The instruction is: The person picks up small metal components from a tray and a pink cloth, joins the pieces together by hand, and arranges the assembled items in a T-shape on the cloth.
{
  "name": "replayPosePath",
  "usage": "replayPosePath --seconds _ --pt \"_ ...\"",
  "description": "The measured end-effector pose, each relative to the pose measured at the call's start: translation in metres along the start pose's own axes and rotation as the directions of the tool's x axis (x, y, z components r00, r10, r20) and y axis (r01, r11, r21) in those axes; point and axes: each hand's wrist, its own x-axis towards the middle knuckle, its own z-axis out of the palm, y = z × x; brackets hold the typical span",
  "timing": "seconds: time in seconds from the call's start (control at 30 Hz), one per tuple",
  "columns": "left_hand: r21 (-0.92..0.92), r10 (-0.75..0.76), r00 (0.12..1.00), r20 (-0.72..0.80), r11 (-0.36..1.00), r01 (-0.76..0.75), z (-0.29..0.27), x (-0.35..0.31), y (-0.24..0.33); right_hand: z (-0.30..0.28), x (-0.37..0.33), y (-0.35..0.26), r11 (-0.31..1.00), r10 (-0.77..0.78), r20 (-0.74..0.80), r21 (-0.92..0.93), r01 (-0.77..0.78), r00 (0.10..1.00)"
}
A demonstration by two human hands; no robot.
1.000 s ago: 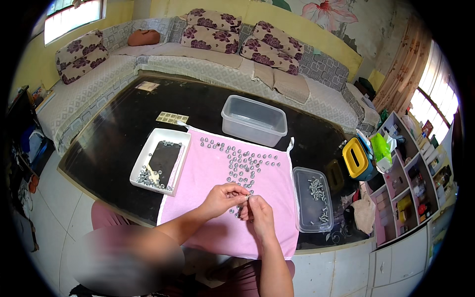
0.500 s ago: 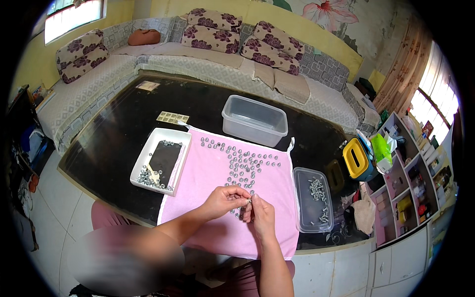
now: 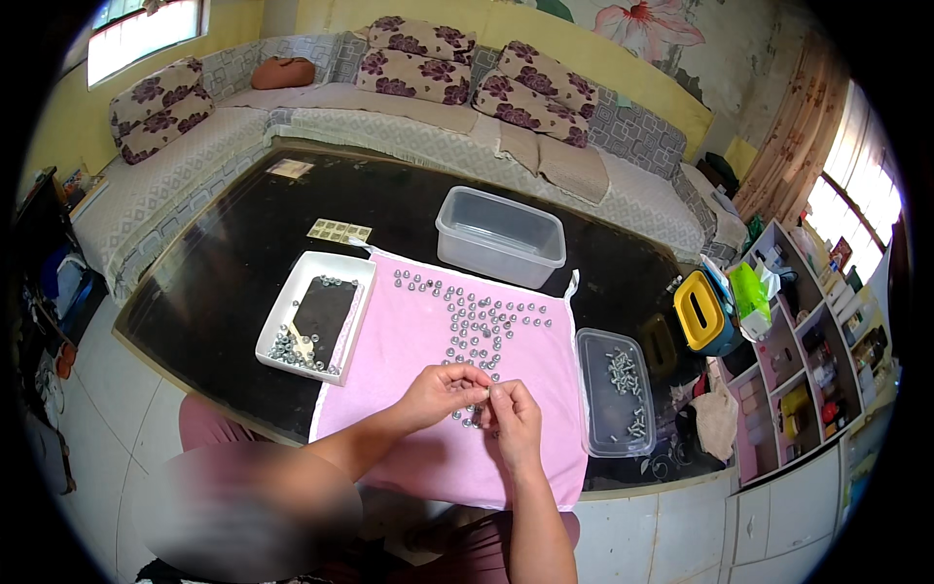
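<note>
Head view shows your left hand (image 3: 440,394) and right hand (image 3: 516,420) brought close together over the near part of a pink cloth (image 3: 418,341) spread on the dark tabletop (image 3: 233,263). Your fingertips meet around a small metal piece (image 3: 484,392); it is too small to tell just what it is or which hand really grips it. Many small silvery metal parts (image 3: 482,321) lie scattered on the cloth just beyond your hands, a few right beside your fingers. To your left, touching the cloth's edge, sits a white tray (image 3: 282,311) with more small parts heaped at its near end. To your right, just beside the cloth, a shallow clear container (image 3: 593,409) holds some screws. At the far edge of the cloth stands a clear plastic tub (image 3: 501,234). A yellow container (image 3: 700,311) stands farther right.
</note>
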Motion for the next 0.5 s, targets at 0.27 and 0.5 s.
replayPosePath --seconds 0.27,0.5 --pt "-0.017 0.016 0.999 -0.031 1.000 -0.017 0.003 0.000 0.005 0.003 0.000 -0.003 0.998 -0.055 -0.083 0.032 0.058 0.995" --pt "0.015 0.015 0.998 -0.061 1.000 -0.014 0.002 0.000 0.004 0.009 0.000 -0.004 0.990 -0.081 -0.161 0.101 0.098 0.984"
